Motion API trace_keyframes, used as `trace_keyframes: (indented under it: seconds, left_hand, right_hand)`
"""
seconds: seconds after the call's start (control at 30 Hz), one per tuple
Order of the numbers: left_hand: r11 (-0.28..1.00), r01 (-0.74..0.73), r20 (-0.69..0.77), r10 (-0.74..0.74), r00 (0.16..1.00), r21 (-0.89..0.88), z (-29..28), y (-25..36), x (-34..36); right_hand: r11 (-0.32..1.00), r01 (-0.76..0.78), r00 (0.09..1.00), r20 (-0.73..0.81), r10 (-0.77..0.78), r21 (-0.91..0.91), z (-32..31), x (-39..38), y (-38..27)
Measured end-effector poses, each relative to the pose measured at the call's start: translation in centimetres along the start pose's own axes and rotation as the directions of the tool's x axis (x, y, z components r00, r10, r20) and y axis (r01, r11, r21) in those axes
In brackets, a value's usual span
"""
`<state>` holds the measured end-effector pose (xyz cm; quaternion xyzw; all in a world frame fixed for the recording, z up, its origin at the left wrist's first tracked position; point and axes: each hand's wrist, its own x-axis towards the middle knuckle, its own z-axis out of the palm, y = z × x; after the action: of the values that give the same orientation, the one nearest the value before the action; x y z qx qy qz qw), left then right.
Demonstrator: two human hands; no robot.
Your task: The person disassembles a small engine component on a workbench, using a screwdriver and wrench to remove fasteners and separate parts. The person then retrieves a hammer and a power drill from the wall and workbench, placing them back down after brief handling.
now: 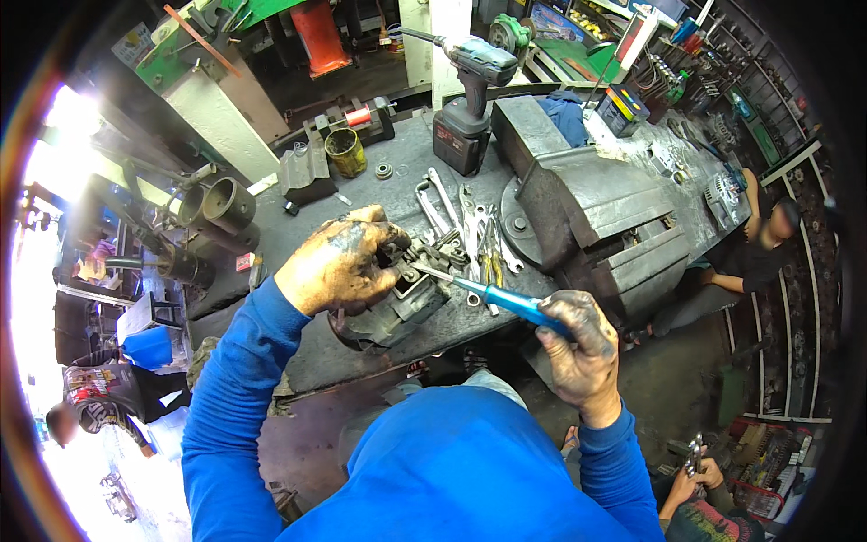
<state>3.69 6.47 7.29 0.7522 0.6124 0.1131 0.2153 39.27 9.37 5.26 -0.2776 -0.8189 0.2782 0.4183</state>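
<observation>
Screwdriver (515, 301) held to a metal part (390, 322) on the table (411, 147)

The metal part lay near the table's front edge, its box-like opening facing up. Directions below were taken from it, with twelve o'clock at the top of the view.

The right hand (582, 352), at about four o'clock, was closed around the end of the screwdriver's blue handle, thumb and fingers curled against it. The shaft ran toward ten o'clock, its tip at the part's upper side; whether it touched could not be told. The left hand (341, 260), at about ten o'clock, was half closed over the part, thumb and forefinger bent toward each other; whether it gripped anything could not be told. Both hands were darkly smudged.

Wrenches (471, 226) lay heaped between one and two o'clock. A drill (465, 117) stood upright at one o'clock, a ring (385, 171) lay at twelve, and a yellowish can (347, 155) stood between eleven and twelve. A dark block (305, 173) sat at eleven, and a large vise (623, 230) between two and three.

Farther off, one co-worker (768, 244) was at three o'clock, another's hands (700, 479) held a silvery piece (694, 454) at four, and a third person (113, 393) was between eight and nine.
</observation>
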Motion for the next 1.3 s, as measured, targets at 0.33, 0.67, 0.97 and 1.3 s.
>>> trace_keyframes:
  seconds: [0.33, 0.67, 0.97, 1.3]
  left_hand:
    - [1.000, -0.009, -0.129, 0.011, 0.992, 0.016, 0.6, 0.8, -0.5]
    - [0.984, 0.174, -0.157, -0.166, 0.974, 0.039, 1.2, 2.5, -0.2]
    - [0.974, 0.175, -0.349, -0.114, 0.930, 0.147, 2.8, 4.2, -1.8]
    - [0.971, 0.233, -0.620, -0.213, 0.755, -0.050, 5.0, 4.3, -3.1]
  right_hand:
    - [0.988, -0.114, 0.993, 0.049, 0.109, 0.106, -0.3, 0.3, 1.7]
    - [0.997, 0.065, 0.991, 0.118, -0.061, -0.037, -1.3, 1.8, 0.7]
    - [1.000, -0.001, 0.998, 0.058, 0.000, 0.002, -0.6, 0.4, 1.1]
    - [1.000, -0.020, 0.999, 0.031, 0.020, 0.008, -1.9, 0.9, 0.5]
